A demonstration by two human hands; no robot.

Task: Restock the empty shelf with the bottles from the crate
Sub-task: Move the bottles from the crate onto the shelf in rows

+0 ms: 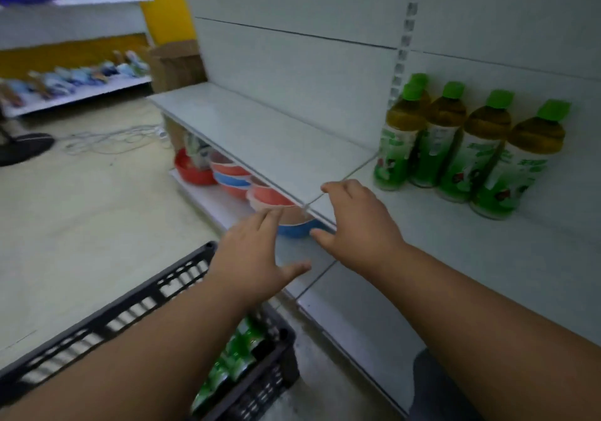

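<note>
Both hands out over the front edge of the white shelf (455,258), holding nothing. Left hand (253,258) flat with fingers spread, hovering above the black crate (136,310). Right hand (361,225) open too, fingers loosely bent, thumb out, right at the shelf lip.

Five green-capped tea bottles (468,147) already upright at the back of the shelf, right side, packed close against the wall panel. More green-labelled bottles in crate (234,362) down on the floor, mostly hidden by the left forearm.

Under the shelf: stacked red and blue plastic bowls (234,176), partly blocked by the shelf edge and the hands. White cables (107,141) tangled on the floor further back. Cardboard box (175,66) past the shelf end. Blurry blue stuff on the far shelf (81,79), maybe slippers, hard to tell.
</note>
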